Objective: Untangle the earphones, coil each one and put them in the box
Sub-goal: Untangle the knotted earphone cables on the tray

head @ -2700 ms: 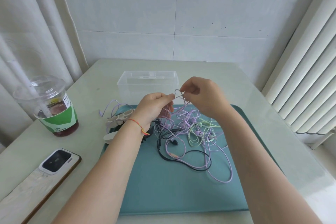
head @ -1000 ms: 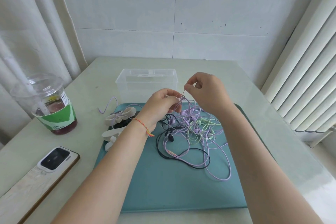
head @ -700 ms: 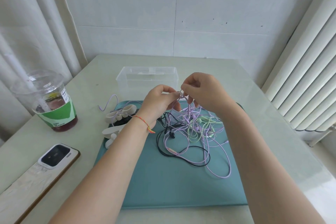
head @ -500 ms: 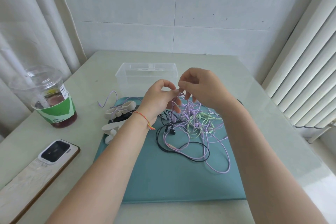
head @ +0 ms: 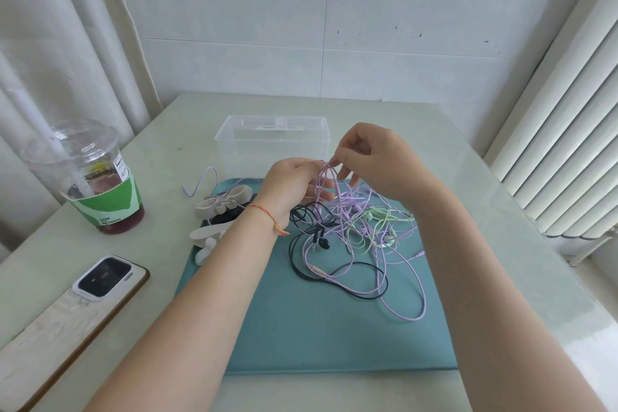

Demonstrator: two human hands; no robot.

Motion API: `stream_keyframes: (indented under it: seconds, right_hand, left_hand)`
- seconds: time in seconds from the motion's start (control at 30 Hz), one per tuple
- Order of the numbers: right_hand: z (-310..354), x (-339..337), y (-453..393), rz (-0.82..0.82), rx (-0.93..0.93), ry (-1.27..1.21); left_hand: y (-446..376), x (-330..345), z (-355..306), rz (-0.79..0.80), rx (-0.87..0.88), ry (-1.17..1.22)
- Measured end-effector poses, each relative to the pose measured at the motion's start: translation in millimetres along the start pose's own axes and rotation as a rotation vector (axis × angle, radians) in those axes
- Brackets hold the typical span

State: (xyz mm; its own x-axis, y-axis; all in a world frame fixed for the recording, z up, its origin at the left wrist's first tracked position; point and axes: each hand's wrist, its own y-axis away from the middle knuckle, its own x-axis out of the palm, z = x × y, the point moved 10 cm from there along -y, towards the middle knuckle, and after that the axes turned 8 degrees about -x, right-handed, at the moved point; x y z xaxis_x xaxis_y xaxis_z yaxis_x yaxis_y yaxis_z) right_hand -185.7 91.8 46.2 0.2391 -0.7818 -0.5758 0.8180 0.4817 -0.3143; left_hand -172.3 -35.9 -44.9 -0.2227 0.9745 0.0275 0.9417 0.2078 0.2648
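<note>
Lilac, mint and black earphones (head: 354, 237), teal mat (head: 321, 328), clear box (head: 272, 140), green-banded cup (head: 97, 191)

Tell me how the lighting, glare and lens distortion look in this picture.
Head view: soft, even daylight with faint shadows; pale glare on the table at right beside the blinds; wide-angle bending curves the curtain and blinds at the edges; hands and purple cable stay sharp.

A home table (curtains (head: 50, 53), radiator (head: 568, 150), iced drink (head: 97, 184))
</note>
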Motion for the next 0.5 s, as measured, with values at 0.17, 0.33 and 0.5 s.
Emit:
stream_keyframes:
  seconds: [0.17, 0.33, 0.5]
  right_hand:
    - [-12.2, -12.0, 1.0, -0.031, 0.069, 0.072]
    - [-19.6, -10.3, 3.9, 0.054, 0.118, 0.082]
    - [-21.9, -3.7, 2.4, 0.097, 0.118, 0.009]
  left_hand:
    - [1.4, -7.4, -7.2, -0.033, 0.038, 0.168]
    - [8.4, -7.8, -18.5, -0.019, 0.091, 0.309]
    - [9.7, -5.2, -23.4, 0.008, 0.133, 0.309]
